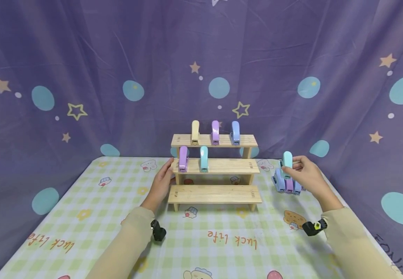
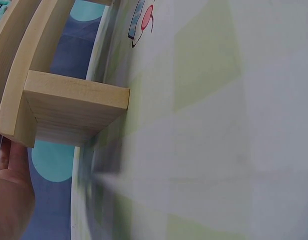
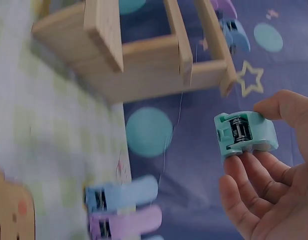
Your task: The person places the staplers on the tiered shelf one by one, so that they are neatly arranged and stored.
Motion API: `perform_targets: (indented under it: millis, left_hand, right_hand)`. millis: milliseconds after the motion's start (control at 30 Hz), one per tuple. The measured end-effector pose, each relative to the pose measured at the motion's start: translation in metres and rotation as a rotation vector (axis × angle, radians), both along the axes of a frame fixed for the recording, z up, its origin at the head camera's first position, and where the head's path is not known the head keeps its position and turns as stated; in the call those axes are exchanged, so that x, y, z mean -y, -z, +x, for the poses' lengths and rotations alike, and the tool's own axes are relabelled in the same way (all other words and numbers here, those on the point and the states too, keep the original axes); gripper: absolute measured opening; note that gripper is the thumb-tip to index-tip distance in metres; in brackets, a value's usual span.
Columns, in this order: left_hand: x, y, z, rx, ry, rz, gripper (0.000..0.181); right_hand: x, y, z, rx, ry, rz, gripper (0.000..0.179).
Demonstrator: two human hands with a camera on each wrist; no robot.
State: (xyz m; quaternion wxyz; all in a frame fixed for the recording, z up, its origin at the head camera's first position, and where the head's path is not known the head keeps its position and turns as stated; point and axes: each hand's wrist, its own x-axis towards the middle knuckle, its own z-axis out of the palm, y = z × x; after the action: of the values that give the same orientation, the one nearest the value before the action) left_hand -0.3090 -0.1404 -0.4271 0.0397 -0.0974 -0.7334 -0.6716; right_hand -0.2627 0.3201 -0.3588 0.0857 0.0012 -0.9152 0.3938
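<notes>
My right hand (image 1: 307, 176) pinches a mint-green mini stapler (image 3: 246, 132) between thumb and fingers. It holds this stapler above a cluster of staplers on the cloth, including a blue stapler (image 3: 126, 194) and a purple stapler (image 3: 131, 222). My left hand (image 1: 160, 185) grips the left end of the middle board of a wooden three-tier stand (image 1: 215, 193); part of its fingers is hidden by the board. The top tier carries a yellow stapler (image 1: 195, 131), a purple stapler (image 1: 215, 131) and a blue stapler (image 1: 235, 132). On the middle tier are a purple stapler (image 1: 183, 159) and a mint-green stapler (image 1: 204, 159).
A green-and-white checked cloth (image 1: 110, 217) with printed cartoons covers the table. A purple curtain (image 1: 173, 46) with stars and blue ovals hangs behind and at both sides. Black camera mounts (image 1: 158, 231) sit on both wrists.
</notes>
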Motion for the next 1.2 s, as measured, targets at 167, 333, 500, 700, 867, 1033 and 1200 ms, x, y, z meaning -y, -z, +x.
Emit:
perform_targets:
  millis: [167, 333, 500, 700, 867, 1033, 1200]
  left_hand:
    - [0.001, 0.003, -0.002, -0.002, -0.005, -0.005, 0.049]
    - [0.002, 0.004, -0.002, 0.002, 0.005, -0.002, 0.050]
    - [0.002, 0.005, -0.003, 0.000, 0.006, -0.005, 0.050]
    - [0.002, 0.009, -0.007, -0.013, -0.006, 0.003, 0.050]
    - [0.000, 0.008, -0.007, -0.023, -0.005, 0.008, 0.050]
    - [-0.001, 0.007, -0.006, -0.013, -0.010, -0.002, 0.050]
    - [-0.001, 0.006, -0.005, -0.013, -0.014, 0.001, 0.049]
  right_hand:
    - [0.025, -0.005, -0.004, -0.009, -0.048, -0.030, 0.071]
    - [0.047, -0.008, -0.008, -0.001, -0.101, -0.037, 0.073]
    - [0.070, -0.008, -0.015, -0.010, -0.152, -0.064, 0.070]
    - [0.093, -0.008, -0.023, -0.014, -0.199, -0.087, 0.066]
    - [0.110, -0.008, -0.028, -0.014, -0.231, -0.108, 0.065]
    - [0.123, -0.008, -0.033, 0.008, -0.257, -0.114, 0.067]
    - [0.135, -0.007, -0.037, 0.017, -0.265, -0.108, 0.065]
